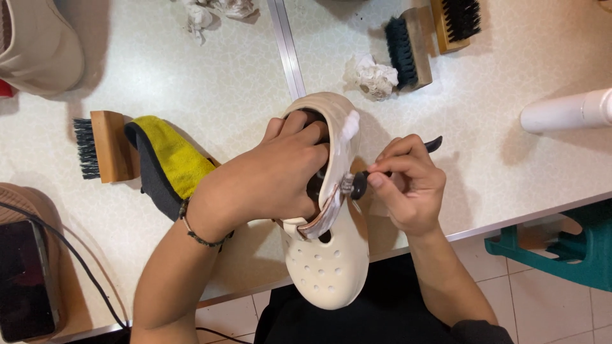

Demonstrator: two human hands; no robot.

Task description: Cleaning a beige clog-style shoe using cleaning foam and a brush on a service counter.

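Clog [328,267], cream-coloured with vent holes in its toe, lying on the pale table [210,95] at the near edge; its long axis runs from the heel, far from the person, to the toe, which overhangs the edge toward the person's lap. Left hand [274,181] reaches in from the left, fingers curled over the rim and into the opening, clamping the shoe. Right hand [408,191] sits just right of the clog, closed in a pinch around a small brush with a dark handle [361,183]; the brush's head touches the clog's right side near the strap, where white foam [349,127] streaks the rim. Both hands are at the clog; the left covers it, the right works from the side.

Left of the clog: a yellow and grey cloth [167,162], then a wooden brush with dark bristles [102,146], apart from the shoe. Beyond the clog's heel: a crumpled white tissue [373,78] beside two more wooden brushes [408,48]. Far right of the clog: a white bottle [567,111] on its side. The clog's opening holds only the left fingers; what else is inside cannot be told.
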